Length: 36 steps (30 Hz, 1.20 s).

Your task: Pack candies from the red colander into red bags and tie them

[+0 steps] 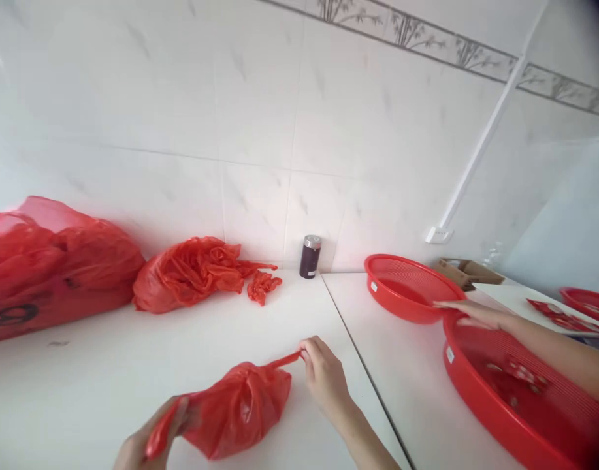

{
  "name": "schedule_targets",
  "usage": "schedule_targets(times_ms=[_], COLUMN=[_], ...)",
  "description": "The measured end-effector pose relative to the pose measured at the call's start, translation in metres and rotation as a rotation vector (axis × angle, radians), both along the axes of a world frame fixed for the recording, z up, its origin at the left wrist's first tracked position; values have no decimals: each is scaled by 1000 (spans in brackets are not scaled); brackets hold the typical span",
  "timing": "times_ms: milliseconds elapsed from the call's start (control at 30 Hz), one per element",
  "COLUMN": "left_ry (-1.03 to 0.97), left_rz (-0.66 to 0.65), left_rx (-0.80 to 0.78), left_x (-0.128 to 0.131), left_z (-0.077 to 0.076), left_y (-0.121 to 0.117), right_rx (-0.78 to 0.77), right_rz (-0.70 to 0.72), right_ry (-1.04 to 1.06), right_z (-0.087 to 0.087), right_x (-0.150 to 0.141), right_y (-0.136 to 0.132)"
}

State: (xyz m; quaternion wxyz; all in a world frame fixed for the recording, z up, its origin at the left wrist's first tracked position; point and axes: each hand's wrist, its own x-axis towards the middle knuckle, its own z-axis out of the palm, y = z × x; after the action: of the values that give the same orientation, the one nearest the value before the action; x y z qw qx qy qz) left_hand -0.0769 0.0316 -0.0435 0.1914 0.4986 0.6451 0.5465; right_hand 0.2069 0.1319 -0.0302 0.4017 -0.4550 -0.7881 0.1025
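Observation:
A filled red plastic bag point(245, 408) lies on the white table in front of me, its body bunched and creased around contents I cannot make out. My right hand point(323, 372) pinches one handle of the bag and pulls it taut up and to the right. At the bag's left end, my left hand point(157, 427) is closed around gathered plastic, with a red twist of it showing over the fingers. Both hands are close to the tabletop, the bag stretched between them.
Behind lie another red bag point(191, 274), a scrap of red plastic point(263, 287) and a larger red bag point(59, 274). A dark tumbler point(309, 258) stands by the wall. At right, another person's hand point(475, 315) reaches over red baskets point(407, 310), point(480, 405); a cardboard box point(475, 271) sits behind.

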Motion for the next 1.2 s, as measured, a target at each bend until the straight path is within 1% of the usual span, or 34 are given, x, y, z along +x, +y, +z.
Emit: schedule_targets(times_ms=[33,67,133,200,267,333,433,500,567,667,767,833,900,1000,1100,1167,1200], left_ry=[-5,3,28,41,77,143,265,356,440,531,686,799,861,888,891,829,760], left_rz=[12,27,85,118,104,74,37,23,14,-33,-78,-85,-86,-78,-19,22,39], left_rx=[-32,-64,-86,-85,-141,-252,-426,-484,-510,-563,-571,-556,-547,-547,-548,-551,-556], left_x=[5,12,30,49,62,68,63,54,43,32,29,28,27,25,21,15,10], left_z=[-3,-2,9,21,28,25,12,3,-4,-9,-11,-13,-14,-14,-13,-12,-12], left_y=[-1,-2,1,9,18,26,34,38,42,49,60,68,75,78,70,60,55], right_rx=[-7,-8,-7,-41,-100,-131,-128,-134,-157,-203,-237,-249,-262,-274,-269,-264,-262], right_rz=[-16,-27,-40,-55,-103,-160,-192,-228,-284,-352,-388,-403,-415,-421,-452,-480,-486], right_ry=[53,120,251,318,293,204,46,-49,-116,-201,-270,-286,-293,-278,-232,-193,-176], right_z=[-5,-8,-11,-11,-13,-17,-25,-30,-33,-40,-47,-52,-56,-57,-56,-56,-56], right_x=[-1,-5,-20,-41,-62,-75,-77,-70,-61,-53,-52,-52,-53,-52,-51,-50,-49], right_y=[2,4,1,-6,-13,-18,-13,-6,4,18,29,33,35,35,34,33,33])
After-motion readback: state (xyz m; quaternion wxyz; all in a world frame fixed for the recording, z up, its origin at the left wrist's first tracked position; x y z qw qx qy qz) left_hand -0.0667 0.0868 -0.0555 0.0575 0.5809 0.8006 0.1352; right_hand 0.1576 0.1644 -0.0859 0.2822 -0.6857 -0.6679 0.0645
